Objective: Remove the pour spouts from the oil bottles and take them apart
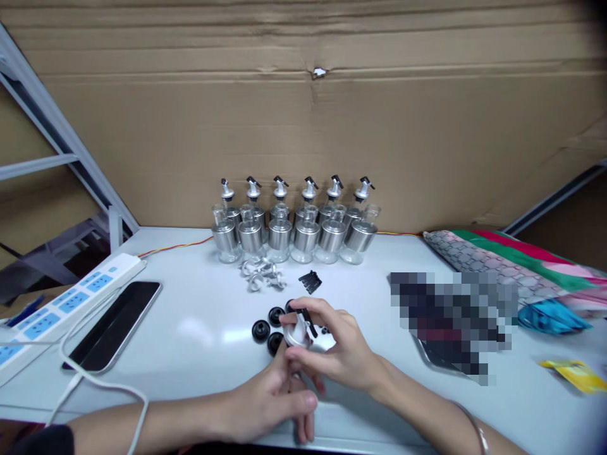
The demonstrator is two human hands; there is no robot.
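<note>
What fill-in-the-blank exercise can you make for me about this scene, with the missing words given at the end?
The right hand holds a silver pourer with a ____ lever.
Bottle pourers top the ____ row; the front bottles have none.
The smartphone lies beside a white ____ with blue sockets.

Missing words: black; back; power strip.

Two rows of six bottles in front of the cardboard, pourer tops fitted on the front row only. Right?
Wrong row. The head view shows the pourer tops on the back row only; the front row has bare, open necks. Two rows of six in front of the cardboard stands.
</note>
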